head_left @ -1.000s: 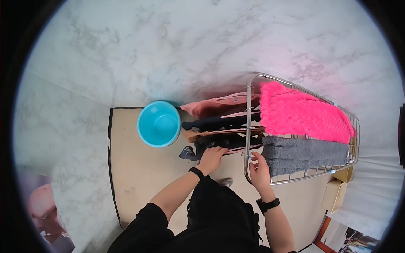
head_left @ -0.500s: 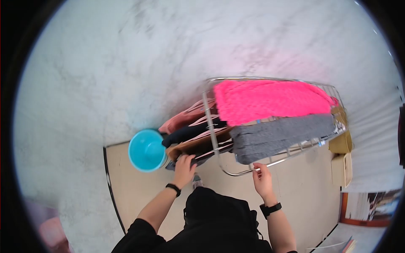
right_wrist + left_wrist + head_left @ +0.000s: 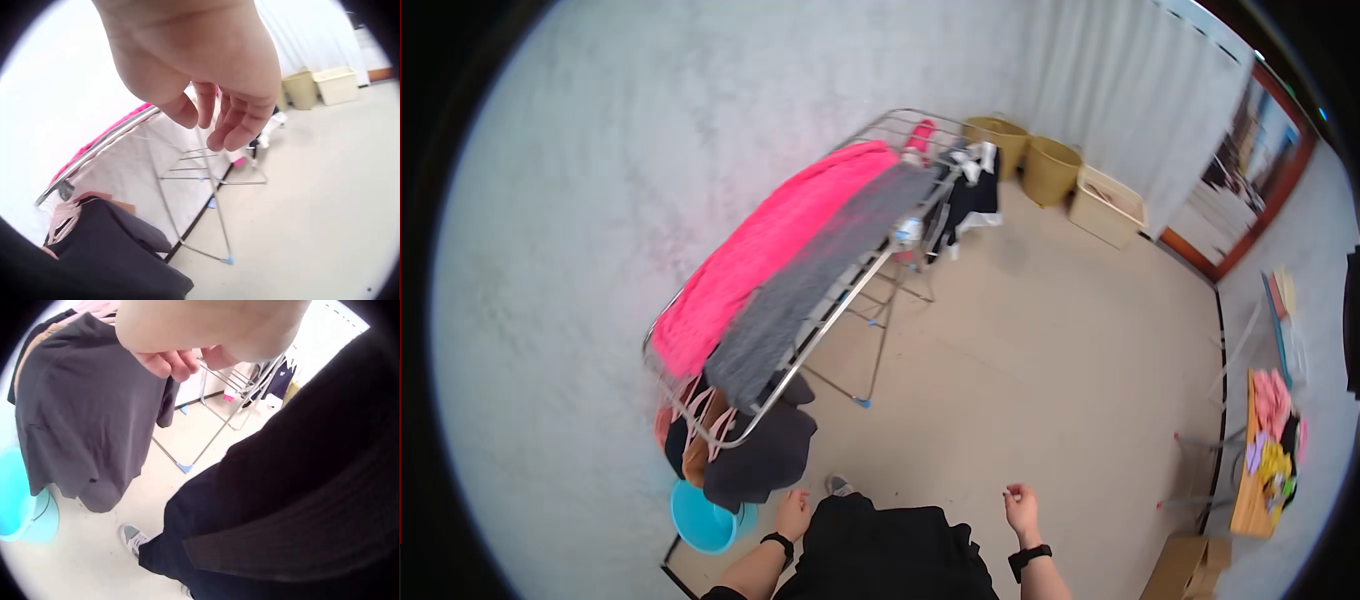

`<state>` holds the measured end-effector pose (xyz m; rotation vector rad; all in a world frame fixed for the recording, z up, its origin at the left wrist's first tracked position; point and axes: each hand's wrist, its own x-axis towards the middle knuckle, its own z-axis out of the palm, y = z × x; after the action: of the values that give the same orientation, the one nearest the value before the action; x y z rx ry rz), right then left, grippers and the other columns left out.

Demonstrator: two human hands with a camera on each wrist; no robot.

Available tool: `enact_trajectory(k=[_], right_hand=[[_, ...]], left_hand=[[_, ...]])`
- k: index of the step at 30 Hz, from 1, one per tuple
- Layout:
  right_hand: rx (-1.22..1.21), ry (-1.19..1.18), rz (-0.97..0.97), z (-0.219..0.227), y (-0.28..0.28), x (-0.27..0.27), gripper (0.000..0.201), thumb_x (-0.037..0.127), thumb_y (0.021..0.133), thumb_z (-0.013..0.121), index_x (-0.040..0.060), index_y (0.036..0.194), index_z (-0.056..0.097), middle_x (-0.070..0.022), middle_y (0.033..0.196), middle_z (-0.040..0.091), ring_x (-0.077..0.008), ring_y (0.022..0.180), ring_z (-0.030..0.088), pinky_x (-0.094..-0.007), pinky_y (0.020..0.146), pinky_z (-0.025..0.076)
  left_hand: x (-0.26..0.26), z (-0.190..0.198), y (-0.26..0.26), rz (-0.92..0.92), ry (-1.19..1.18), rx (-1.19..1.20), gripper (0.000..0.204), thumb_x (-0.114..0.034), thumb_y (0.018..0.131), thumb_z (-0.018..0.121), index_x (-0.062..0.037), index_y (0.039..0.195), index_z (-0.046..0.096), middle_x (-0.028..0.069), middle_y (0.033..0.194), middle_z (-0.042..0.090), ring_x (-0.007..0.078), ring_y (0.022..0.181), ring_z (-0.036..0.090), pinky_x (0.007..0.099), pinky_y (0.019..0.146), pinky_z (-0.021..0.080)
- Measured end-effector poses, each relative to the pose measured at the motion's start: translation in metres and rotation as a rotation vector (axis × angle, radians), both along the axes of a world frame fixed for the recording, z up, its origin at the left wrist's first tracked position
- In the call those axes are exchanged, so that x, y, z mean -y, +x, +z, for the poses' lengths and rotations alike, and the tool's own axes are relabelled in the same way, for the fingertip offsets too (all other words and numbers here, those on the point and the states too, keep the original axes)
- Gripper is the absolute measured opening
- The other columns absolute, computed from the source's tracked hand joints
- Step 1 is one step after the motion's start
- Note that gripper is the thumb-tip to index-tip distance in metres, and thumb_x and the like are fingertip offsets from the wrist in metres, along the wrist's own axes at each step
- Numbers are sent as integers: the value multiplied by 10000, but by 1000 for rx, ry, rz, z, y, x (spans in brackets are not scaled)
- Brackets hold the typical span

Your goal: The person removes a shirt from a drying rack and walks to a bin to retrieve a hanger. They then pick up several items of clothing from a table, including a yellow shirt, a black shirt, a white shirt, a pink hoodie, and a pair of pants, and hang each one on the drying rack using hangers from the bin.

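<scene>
The dark grey cloth garment (image 3: 762, 455) hangs at one end of the silver metal drying rack (image 3: 846, 304), near the blue plastic bucket (image 3: 700, 518). Your left hand (image 3: 793, 515) and right hand (image 3: 1021, 508) are apart, empty, fingers loosely bent; turn gently, keeping your elbow clear.

The left forearm (image 3: 750, 573) and right forearm (image 3: 1045, 578) are extending forward, well apart; the left hand (image 3: 793, 515) is hanging with fingers (image 3: 179, 367) curling loosely, and the right hand (image 3: 1021, 508) is hovering, its fingers (image 3: 240, 136) bending softly inward
</scene>
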<state>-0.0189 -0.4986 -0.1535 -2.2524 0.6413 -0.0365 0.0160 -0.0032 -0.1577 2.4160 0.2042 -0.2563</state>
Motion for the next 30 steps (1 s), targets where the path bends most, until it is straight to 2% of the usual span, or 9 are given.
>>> enact_trajectory(k=[2,3,4,11,13,18,20,23,30], right_hand=[[-71,-58,-118,-19,-66,23,173,74,829,598,7,980,647,-132,865,674,-211,750,666,-333,663,533],[-218,198,-332,-62,-122,36,169,70,829,587,-3,970,645,-114,808,677,-190,695,665,-329,630,534],[-198,197,-374,-92,-155,40,163,68,831,584,-9,962,644,-93,777,670,-178,637,652,-322,603,534],[-281,378,-812,-106,-266,17,167,82,831,605,-7,967,645,-87,785,671,-173,636,647,-319,603,541],[-370,490,-908,-105,-280,21,217,180,794,629,43,954,683,-144,881,703,-268,840,680,-358,786,529],[-325,461,-1116,-101,-294,87,225,192,793,628,44,954,683,-147,886,703,-278,850,680,-365,782,531],[-269,337,-1132,-105,-293,127,193,108,834,611,-7,983,648,-92,800,681,-177,646,664,-320,612,544],[-288,400,-1263,-80,-268,201,220,185,800,617,37,950,681,-151,895,703,-290,853,679,-366,788,531],[-107,393,-1289,-2,-198,362,188,111,811,593,15,961,652,-124,783,679,-218,745,675,-338,676,538]], left_hand=[[21,-13,11,-109,23,-145,240,-95,812,558,-65,1045,607,153,905,626,332,833,629,411,748,504],[53,-11,45,-218,60,-283,243,-118,809,563,-69,1040,622,151,882,645,328,836,640,400,758,510],[69,-17,58,-280,75,-273,243,-118,809,563,-69,1040,622,151,882,645,328,836,640,400,758,510],[205,-60,153,-705,102,-559,220,-165,825,573,-66,1008,646,107,831,683,245,805,664,360,744,517],[258,-72,173,-788,91,-590,218,-164,832,570,-56,1007,641,103,824,684,227,795,663,354,741,517],[415,-96,198,-888,12,-665,188,-142,848,559,-25,976,631,93,799,677,183,720,652,326,678,522],[476,-104,207,-905,-7,-708,190,-140,848,562,-16,975,631,89,780,677,181,707,652,319,673,525],[580,-106,238,-999,24,-696,195,-152,853,558,-20,973,634,92,785,681,187,712,655,325,669,521],[755,-76,262,-1125,140,-597,219,-185,876,539,-29,1004,622,86,807,678,186,741,652,336,680,518]])
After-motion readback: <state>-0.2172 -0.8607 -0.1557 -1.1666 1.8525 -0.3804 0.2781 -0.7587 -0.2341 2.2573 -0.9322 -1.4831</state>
